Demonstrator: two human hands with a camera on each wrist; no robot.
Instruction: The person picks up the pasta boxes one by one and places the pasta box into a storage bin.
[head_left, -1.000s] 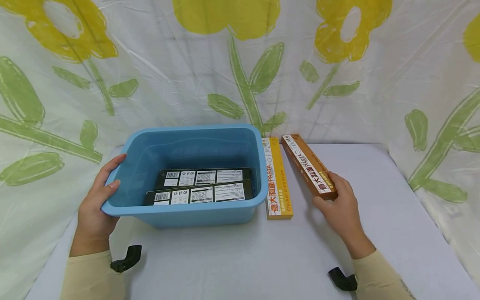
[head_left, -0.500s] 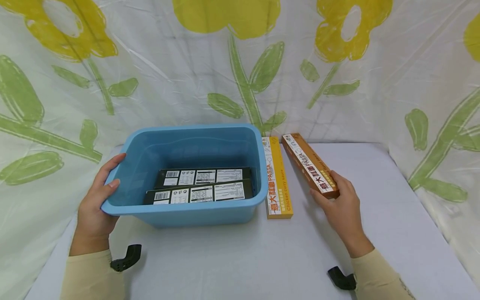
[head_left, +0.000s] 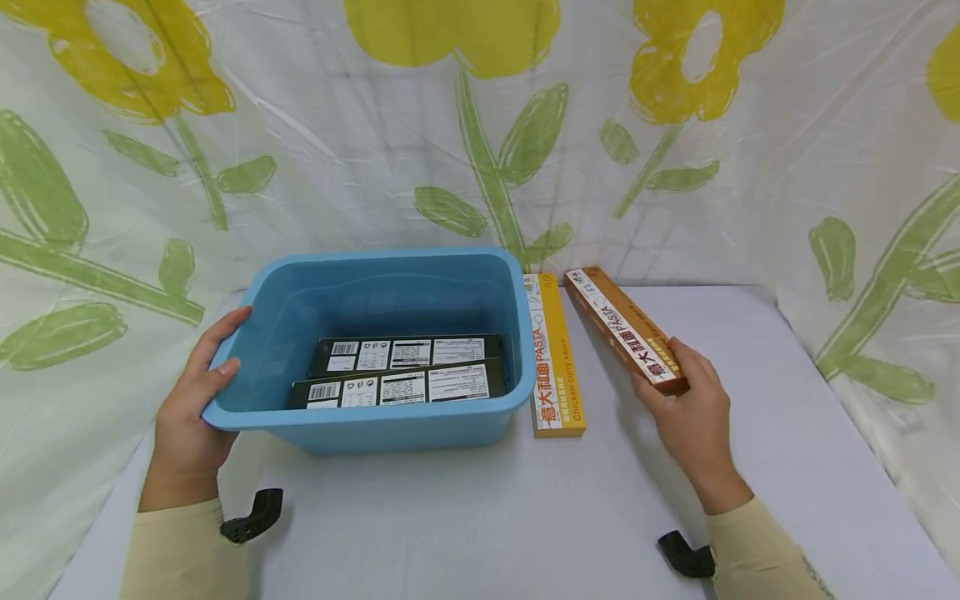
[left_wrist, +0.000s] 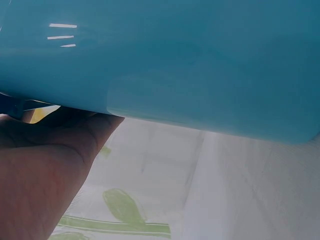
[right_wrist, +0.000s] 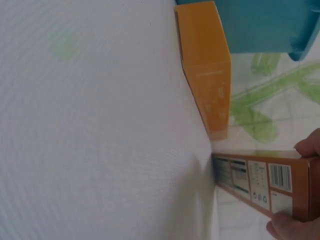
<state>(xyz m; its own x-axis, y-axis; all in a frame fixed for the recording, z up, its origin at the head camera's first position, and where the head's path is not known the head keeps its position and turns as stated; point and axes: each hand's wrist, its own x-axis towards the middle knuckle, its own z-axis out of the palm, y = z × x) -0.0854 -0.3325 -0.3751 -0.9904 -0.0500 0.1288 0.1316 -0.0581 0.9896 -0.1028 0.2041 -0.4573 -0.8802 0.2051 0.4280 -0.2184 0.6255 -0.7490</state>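
Observation:
My left hand point(head_left: 195, 400) grips the left rim of a light blue plastic tub point(head_left: 390, 429). In the left wrist view the tub's glossy wall point(left_wrist: 200, 70) hides most of those fingers. Two dark boxes with barcodes and white label panels, one box point(head_left: 397, 388) nearer than the other point(head_left: 408, 354), lie inside the tub. My right hand point(head_left: 693, 421) pinches the near end of a brown pasta box point(head_left: 622, 329), which slants with its near end raised off the table. The right wrist view shows thumb and finger on opposite sides of this pasta box point(right_wrist: 257, 182).
A yellow pasta box point(head_left: 558, 358) lies flat against the tub's right side, left of the brown one. White cloth covers the table point(head_left: 450, 525). A white curtain point(head_left: 337, 167) with yellow flowers hangs right behind the tub and boxes.
My right hand has shifted slightly right, swinging the near end of the brown pasta box with it. The left hand and the tub have stayed in place.

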